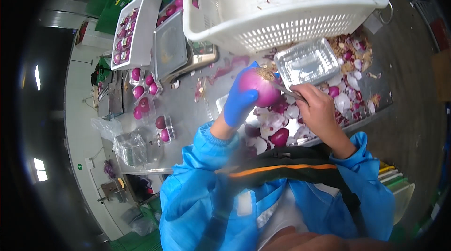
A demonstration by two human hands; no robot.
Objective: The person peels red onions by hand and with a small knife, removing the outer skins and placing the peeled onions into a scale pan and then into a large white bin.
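My left hand (pixel 238 103), in a blue glove, is wrapped round a large red onion (pixel 260 86) with its dry root tuft facing up and to the right. Bare, my right hand (pixel 317 108) grips a small knife (pixel 290 92), whose blade points left toward the onion's side. Whether the edge touches the skin I cannot tell. A clear plastic tray (pixel 307 62) lies just beyond my right hand. Beneath both hands, loose onion skins (pixel 275 124) and a dark red onion (pixel 280 137) cover the metal table (pixel 190 105).
A big white basket (pixel 286 21) stands at the far side, beside a scale (pixel 171 46). Further left are a white box (pixel 136 30) of packed onions and several small trays of onions (pixel 143 105). Plastic bags (pixel 130 147) lie at the table's left corner. Peelings (pixel 350 58) heap up on the right.
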